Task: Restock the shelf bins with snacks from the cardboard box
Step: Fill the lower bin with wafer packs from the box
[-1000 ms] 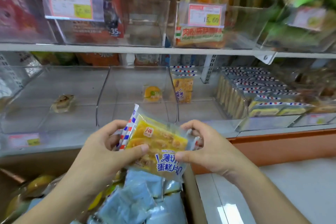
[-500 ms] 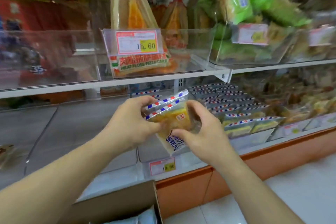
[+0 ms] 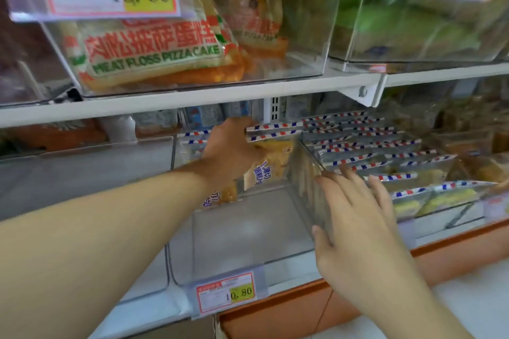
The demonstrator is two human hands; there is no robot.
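Note:
My left hand (image 3: 230, 150) reaches deep into a clear shelf bin (image 3: 248, 231) on the lower shelf and grips yellow cake packs (image 3: 271, 154) with red-white-blue striped tops, standing them upright at the back. A few like packs stand behind my hand. My right hand (image 3: 355, 217) hovers in front of the bin's right wall with fingers spread and straight, holding nothing. The cardboard box shows only as a sliver of edge (image 3: 216, 329) at the bottom.
The bin to the right holds several rows of the same striped packs (image 3: 366, 146). Above, a clear bin holds meat floss pizza cake bags (image 3: 154, 55), with green bags (image 3: 399, 25) beside it. A price tag (image 3: 225, 293) reading 10.80 hangs on the bin's front. An orange base runs below the shelf.
The packs went from above the box up into the lower shelf bin. My right hand let go of them and drew back to the right; my left hand alone holds them now.

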